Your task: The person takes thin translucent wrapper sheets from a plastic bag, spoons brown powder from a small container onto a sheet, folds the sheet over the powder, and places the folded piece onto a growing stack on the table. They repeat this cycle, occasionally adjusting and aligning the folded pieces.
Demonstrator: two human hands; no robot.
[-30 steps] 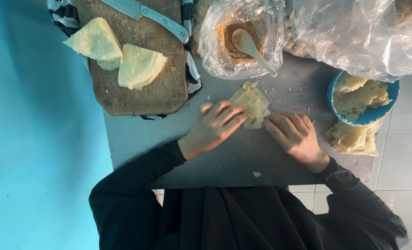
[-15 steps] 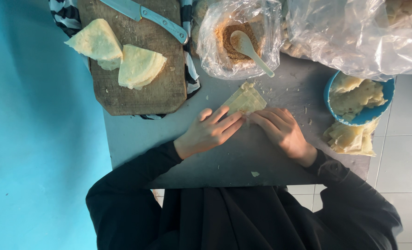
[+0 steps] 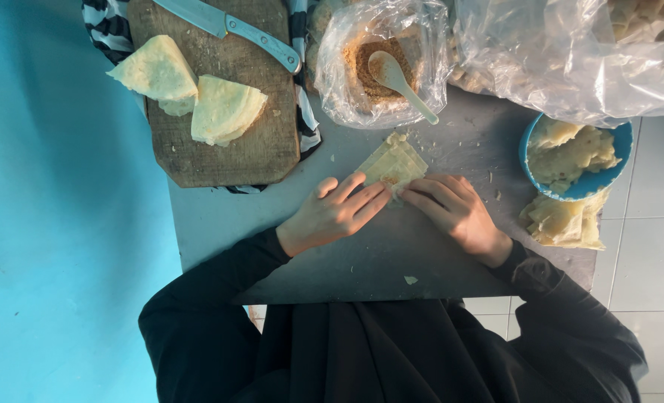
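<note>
A pale, folded pastry sheet [image 3: 396, 160] with a bit of brown filling at its near edge lies on the grey table [image 3: 436, 254]. My left hand [image 3: 334, 213] presses its fingertips on the sheet's near left edge. My right hand [image 3: 455, 209] touches the near right edge with its fingers. Both hands rest flat on the table, meeting at the sheet. Black sleeves cover both of my arms.
A wooden board [image 3: 220, 142] at back left carries two folded pastry wedges [image 3: 223, 108] and a knife [image 3: 227, 26]. A plastic bag with brown filling and a spoon [image 3: 399, 78] sits behind the sheet. A blue bowl [image 3: 530, 168] of folded pieces stands right, more pieces [image 3: 563, 224] beside it.
The pastry sheet has been folded narrower and turned. My right hand has shifted left onto it, and my left hand's fingers now lie along its near edge.
</note>
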